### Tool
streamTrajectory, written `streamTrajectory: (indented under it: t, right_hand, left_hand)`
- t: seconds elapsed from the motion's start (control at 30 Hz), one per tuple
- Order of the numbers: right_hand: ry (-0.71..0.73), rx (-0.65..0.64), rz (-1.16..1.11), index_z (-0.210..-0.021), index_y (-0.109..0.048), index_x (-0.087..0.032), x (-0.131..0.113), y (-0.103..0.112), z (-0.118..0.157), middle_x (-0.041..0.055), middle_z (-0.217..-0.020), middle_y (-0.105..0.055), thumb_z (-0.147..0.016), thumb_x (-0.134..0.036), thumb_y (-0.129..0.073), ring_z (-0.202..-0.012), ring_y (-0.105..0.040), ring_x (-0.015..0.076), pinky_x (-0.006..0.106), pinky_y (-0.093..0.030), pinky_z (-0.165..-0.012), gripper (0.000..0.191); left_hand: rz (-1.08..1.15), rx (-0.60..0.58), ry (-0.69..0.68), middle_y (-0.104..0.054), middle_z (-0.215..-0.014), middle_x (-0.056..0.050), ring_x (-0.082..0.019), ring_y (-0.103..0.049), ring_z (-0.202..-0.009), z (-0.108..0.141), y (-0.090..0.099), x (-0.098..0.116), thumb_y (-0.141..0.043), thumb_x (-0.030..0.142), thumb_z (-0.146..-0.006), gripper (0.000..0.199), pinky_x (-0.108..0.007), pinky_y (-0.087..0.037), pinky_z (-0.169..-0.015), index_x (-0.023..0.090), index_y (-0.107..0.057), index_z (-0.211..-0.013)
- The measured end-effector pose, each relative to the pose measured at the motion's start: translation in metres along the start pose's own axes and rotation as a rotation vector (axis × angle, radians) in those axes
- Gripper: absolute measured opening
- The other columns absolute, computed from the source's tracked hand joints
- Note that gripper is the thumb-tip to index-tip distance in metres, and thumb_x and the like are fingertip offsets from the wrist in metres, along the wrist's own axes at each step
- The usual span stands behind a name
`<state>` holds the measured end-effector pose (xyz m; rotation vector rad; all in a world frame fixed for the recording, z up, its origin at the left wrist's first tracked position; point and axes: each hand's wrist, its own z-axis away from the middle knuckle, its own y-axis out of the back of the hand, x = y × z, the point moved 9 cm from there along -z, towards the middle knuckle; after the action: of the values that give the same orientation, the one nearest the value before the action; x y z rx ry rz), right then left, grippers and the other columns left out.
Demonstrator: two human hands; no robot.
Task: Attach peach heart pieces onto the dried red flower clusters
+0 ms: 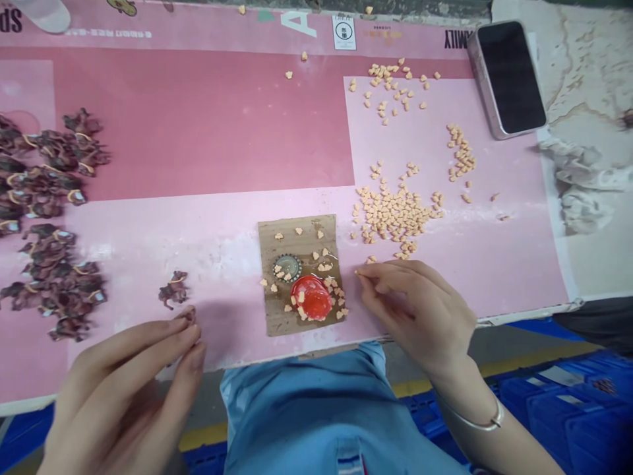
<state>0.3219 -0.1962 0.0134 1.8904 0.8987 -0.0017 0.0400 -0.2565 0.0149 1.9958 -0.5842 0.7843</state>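
My left hand point(143, 376) is closed at the front left table edge. Its fingertips pinch a small brown toy animal point(186, 315), mostly hidden by the fingers. Just beyond it another brown toy animal point(174, 289), with a yellowish band, rests on the table. My right hand point(418, 307) pinches a tiny cream-coloured piece point(358, 272) between thumb and forefinger. Between the hands lies a brown cardboard square point(277, 320), wet-looking on its right part. On it are a red cap point(315, 300) with shiny liquid, a metal bottle cap point(291, 262) and scattered cream pieces.
Beyond my right hand is a pile of cream pieces point(395, 211), with smaller groups farther back. Many brown toy animals point(54, 284) cluster at the left. A phone point(512, 79) and crumpled white tissue point(586, 185) lie at the right. Blue crates point(573, 409) stand below the table.
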Motion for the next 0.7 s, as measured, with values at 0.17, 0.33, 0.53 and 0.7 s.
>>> streamTrajectory:
  t: [0.17,0.33,0.53,0.7]
  right_hand:
    - [0.105,-0.083,0.09,-0.094,-0.06,-0.023,-0.004,0.0,0.003,0.0025,-0.089,-0.083,-0.094,0.0,-0.075,-0.082,-0.08,0.0186,0.028,-0.067,-0.082,0.027]
    - [0.103,-0.089,0.023,-0.092,-0.058,-0.023,-0.003,0.001,-0.003,0.0008,-0.085,-0.081,-0.095,-0.001,-0.073,-0.076,-0.078,0.0166,0.027,-0.066,-0.08,0.028]
    - [0.077,-0.077,0.027,-0.089,-0.055,-0.024,-0.002,0.002,-0.009,0.0008,-0.08,-0.079,-0.095,0.001,-0.072,-0.071,-0.075,0.0168,0.028,-0.065,-0.074,0.031]
    - [0.1,-0.127,-0.019,-0.099,-0.061,-0.021,-0.002,0.005,-0.007,0.0049,-0.095,-0.083,-0.095,0.001,-0.07,-0.086,-0.078,0.0197,0.032,-0.067,-0.084,0.024]
  left_hand:
    - [-0.004,-0.015,0.07,-0.079,-0.086,0.0,-0.015,-0.073,-0.076,-0.005,-0.004,-0.001,-0.088,0.022,-0.074,0.015,-0.032,-0.055,-0.07,0.029,-0.083,-0.087]
    - [-0.003,0.013,0.086,-0.078,-0.084,-0.001,-0.016,-0.072,-0.075,-0.006,-0.003,0.001,-0.089,0.023,-0.072,0.015,-0.034,-0.053,-0.069,0.028,-0.083,-0.084]
    - [-0.052,0.046,0.213,-0.075,-0.079,-0.003,-0.018,-0.067,-0.072,-0.007,-0.006,0.002,-0.089,0.034,-0.071,0.012,-0.039,-0.047,-0.068,0.029,-0.08,-0.077]
    - [-0.054,0.043,0.213,-0.073,-0.082,-0.003,-0.02,-0.067,-0.076,-0.007,-0.009,0.005,-0.087,0.032,-0.074,0.01,-0.041,-0.047,-0.072,0.03,-0.079,-0.079]
